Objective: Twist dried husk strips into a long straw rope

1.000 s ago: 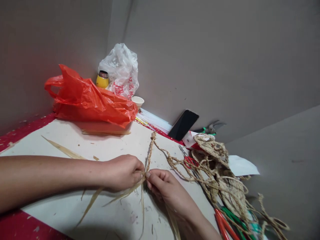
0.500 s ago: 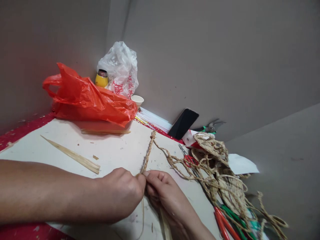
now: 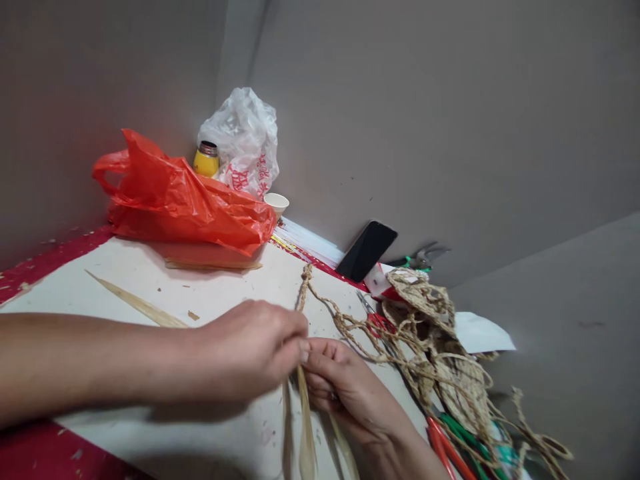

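Above the white sheet (image 3: 250, 287), both hands (image 3: 263, 347) (image 3: 343, 380) pinch a tan, knobbly, loose-ended braid (image 3: 303, 293).

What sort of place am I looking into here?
Probably an indoor craft workspace, judging by the unfinished braid, the heap of fibre cord and the red-handled scissors.

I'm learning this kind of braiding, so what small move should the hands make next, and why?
Probably have the left hand draw the pale strip gently snug while the right hand steadies the braided cord. The cord runs down behind the left hand, near where the hands meet, and the strip hangs loose just below them; the exact grip is hidden.
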A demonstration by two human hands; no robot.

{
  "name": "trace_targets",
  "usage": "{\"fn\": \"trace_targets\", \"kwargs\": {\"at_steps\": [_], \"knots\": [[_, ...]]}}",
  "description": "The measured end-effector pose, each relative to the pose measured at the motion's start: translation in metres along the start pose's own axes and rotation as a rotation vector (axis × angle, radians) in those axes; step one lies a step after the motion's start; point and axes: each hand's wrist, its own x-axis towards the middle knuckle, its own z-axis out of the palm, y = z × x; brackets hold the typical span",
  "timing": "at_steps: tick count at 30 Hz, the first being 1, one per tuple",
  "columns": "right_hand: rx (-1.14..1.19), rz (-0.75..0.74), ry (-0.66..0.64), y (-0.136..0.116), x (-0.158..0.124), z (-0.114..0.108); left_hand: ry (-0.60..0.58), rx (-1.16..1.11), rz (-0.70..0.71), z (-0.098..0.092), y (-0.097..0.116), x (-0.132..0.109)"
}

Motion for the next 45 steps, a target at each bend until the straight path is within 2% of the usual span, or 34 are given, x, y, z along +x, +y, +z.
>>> {"fn": "trace_targets", "kwargs": {"at_steps": [2,4,6,10,14,19,24,29,37,41,45], "knots": [[-0.004,0.014,-0.025,-0.001,0.001,-0.001,-0.098,-0.187,-0.081,-0.001,-0.003,0.011],[-0.024,0.014,-0.031,-0.002,0.001,-0.002,-0.258,-0.429,-0.221,0.004,-0.007,0.019],[-0.061,0.004,-0.024,-0.003,0.001,-0.003,-0.333,-0.557,-0.304,0.012,-0.011,0.021],[-0.184,0.013,-0.014,-0.005,0.0,-0.005,-0.235,-0.456,-0.214,0.021,-0.019,0.021],[-0.396,-0.009,0.012,-0.007,0.0,-0.007,-0.225,-0.349,-0.153,0.021,-0.025,0.022],[-0.668,-0.076,0.091,-0.005,-0.002,-0.006,-0.271,-0.338,-0.186,0.021,-0.025,0.027],[-0.872,-0.161,0.147,0.0,-0.005,-0.001,-0.267,-0.403,-0.243,0.022,-0.021,0.029],[-0.997,-0.219,0.194,0.002,-0.01,0.001,-0.228,-0.373,-0.281,0.022,-0.018,0.028],[-1.13,-0.198,0.249,-0.008,-0.019,0.007,-0.197,-0.381,-0.264,0.025,-0.018,0.026],[-1.099,-0.198,0.24,0.0,-0.02,0.015,-0.169,-0.454,-0.266,0.027,-0.019,0.025],[-1.114,-0.213,0.311,0.011,-0.015,0.023,-0.157,-0.548,-0.287,0.026,-0.015,0.022]]}}
